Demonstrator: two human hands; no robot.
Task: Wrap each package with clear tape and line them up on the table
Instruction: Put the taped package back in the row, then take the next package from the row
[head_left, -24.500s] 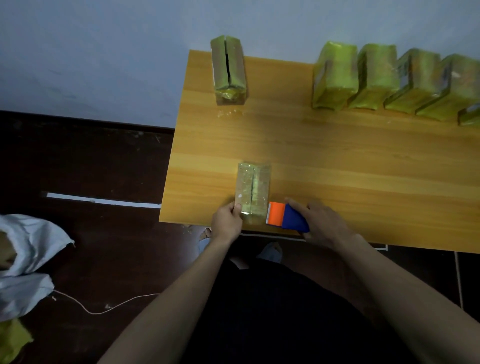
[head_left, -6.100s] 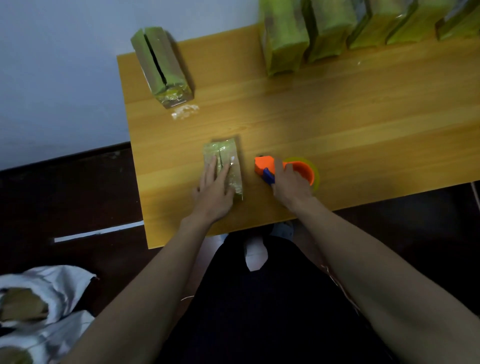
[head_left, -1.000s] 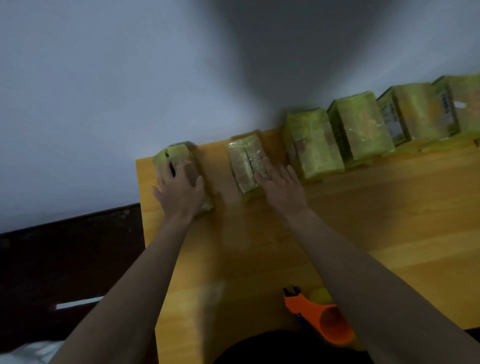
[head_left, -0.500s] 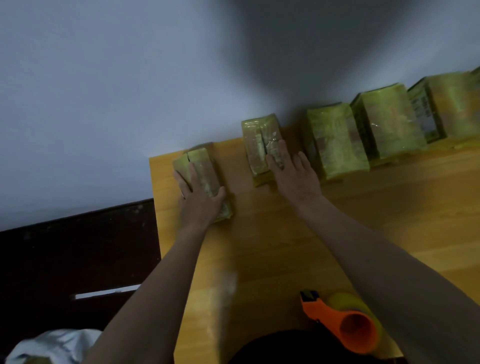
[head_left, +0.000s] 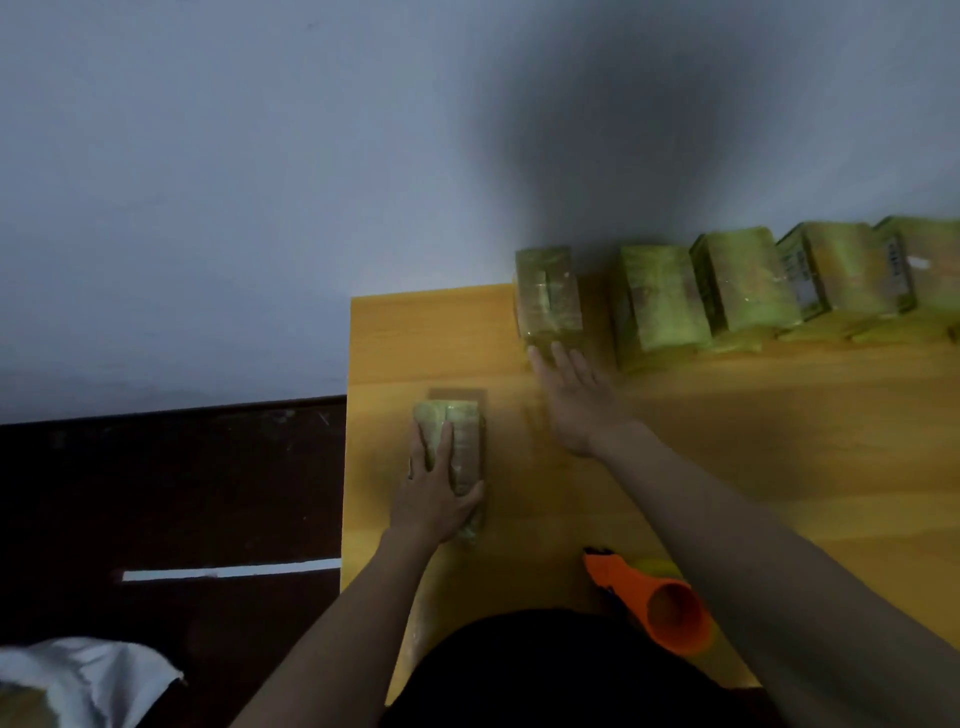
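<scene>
- One package (head_left: 451, 457) lies flat near the table's (head_left: 779, 467) left edge, well in front of the row, with its split seam facing up; it looks like the one awaiting tape.
- Left hand (head_left: 434, 493) grasps it from above, fingers along the top and thumb curled round the right side.
- To do this step well, I judge it best to bring the package close to the front edge and turn it square, so tape can run straight along the seam.
- Keeping the halves pressed together matters; a gap under the tape would leave the wrap loose.
- Right hand (head_left: 574, 400) lies flat and released, fingers straight, with its tips at the base of the end package (head_left: 548, 296); whether they touch is unclear in the blur.
- That end package stands at the wall, apart from the row (head_left: 753, 286) of at least four more to its right; nudging it closer would tidy the line.
- Next the right hand needs the dispenser (head_left: 660, 603), which lies at the front edge under the right forearm, close to the person's body.
- A slow reach avoids knocking it off the table.
</scene>
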